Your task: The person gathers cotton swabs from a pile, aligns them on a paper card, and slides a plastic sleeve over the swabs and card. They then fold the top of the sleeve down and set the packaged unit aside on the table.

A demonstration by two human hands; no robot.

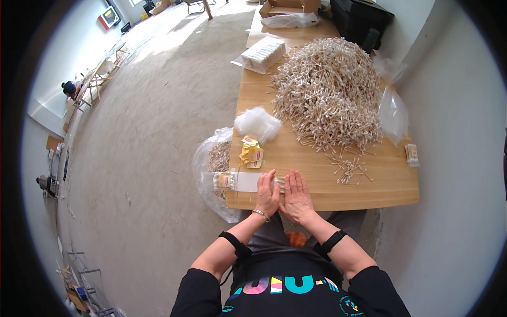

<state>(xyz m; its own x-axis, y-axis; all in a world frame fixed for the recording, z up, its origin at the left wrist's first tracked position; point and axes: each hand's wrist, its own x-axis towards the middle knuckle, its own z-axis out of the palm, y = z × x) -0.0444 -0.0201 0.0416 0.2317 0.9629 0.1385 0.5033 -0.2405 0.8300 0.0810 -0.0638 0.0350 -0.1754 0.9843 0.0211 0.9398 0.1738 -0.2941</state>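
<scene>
A small row of cotton swabs (279, 185) lies at the near table edge between my two hands. My left hand (268, 193) rests along the row's left side, fingers stretched forward. On the other side, my right hand (297, 199) lies with its fingers straight and close together, its inner edge by the swabs. A white strip (250, 182) runs left from my left hand. Beyond its end sits a clear packet of swabs (225, 182) with a yellow label. Yellow printed cards (252, 153) lie in a loose stack above the strip.
A large heap of cotton swabs (332, 95) covers the far table; loose swabs (351, 170) lie before it. Clear bags (257, 124), a wrapped bundle (263, 54), a small pack (412, 155) and a black case (362, 24) surround it. A swab-filled bag (203, 158) hangs beside the left edge.
</scene>
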